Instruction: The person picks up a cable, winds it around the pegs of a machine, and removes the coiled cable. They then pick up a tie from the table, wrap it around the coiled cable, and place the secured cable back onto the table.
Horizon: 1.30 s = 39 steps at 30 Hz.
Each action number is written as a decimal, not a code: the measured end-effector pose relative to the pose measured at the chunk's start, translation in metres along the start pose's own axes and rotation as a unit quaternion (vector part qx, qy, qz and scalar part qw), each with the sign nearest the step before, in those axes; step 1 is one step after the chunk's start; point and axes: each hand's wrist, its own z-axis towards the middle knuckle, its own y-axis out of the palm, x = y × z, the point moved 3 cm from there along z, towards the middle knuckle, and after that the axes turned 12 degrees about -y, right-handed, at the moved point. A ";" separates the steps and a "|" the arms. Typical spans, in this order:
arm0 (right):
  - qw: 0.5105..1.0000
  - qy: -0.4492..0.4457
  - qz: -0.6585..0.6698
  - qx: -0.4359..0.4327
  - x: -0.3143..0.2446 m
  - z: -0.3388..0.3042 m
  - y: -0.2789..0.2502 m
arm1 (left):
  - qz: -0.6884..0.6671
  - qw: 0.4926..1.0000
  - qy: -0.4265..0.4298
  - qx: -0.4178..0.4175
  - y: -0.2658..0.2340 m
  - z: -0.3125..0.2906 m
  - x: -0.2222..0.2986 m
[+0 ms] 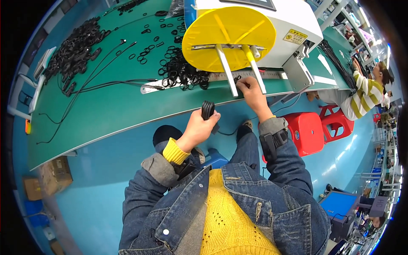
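My left hand [197, 129] is closed around a folded bundle of black cable [208, 110], held just off the table's front edge. My right hand [253, 95] is at that edge beside two rods [227, 70] that stick out from a yellow disc [204, 38]. Its thumb and forefinger are pinched together by a small black piece [237, 79]; what they grip, if anything, is too small to make out. Left of the rods lies a heap of black rings [178, 70] on the green table [119, 106], partly covering a metal ruler [219, 77].
The disc belongs to a white machine [293, 17] with a metal bracket [297, 70]. Loose black cables [91, 87] and a large black pile [78, 49] lie to the left. Red stools [304, 131] stand at the right, near another person [365, 91]. Cardboard boxes [57, 174] sit below left.
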 end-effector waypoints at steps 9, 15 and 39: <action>0.999 0.016 -0.029 0.012 -0.006 0.005 -0.005 | 0.005 0.990 0.079 0.113 0.032 0.071 0.020; 0.996 -0.033 -0.077 0.024 -0.007 0.016 0.003 | 0.079 0.975 0.078 0.193 0.035 0.096 0.025; 0.968 0.108 0.220 0.055 0.003 0.012 0.010 | 0.108 0.959 0.074 0.253 0.016 0.090 0.022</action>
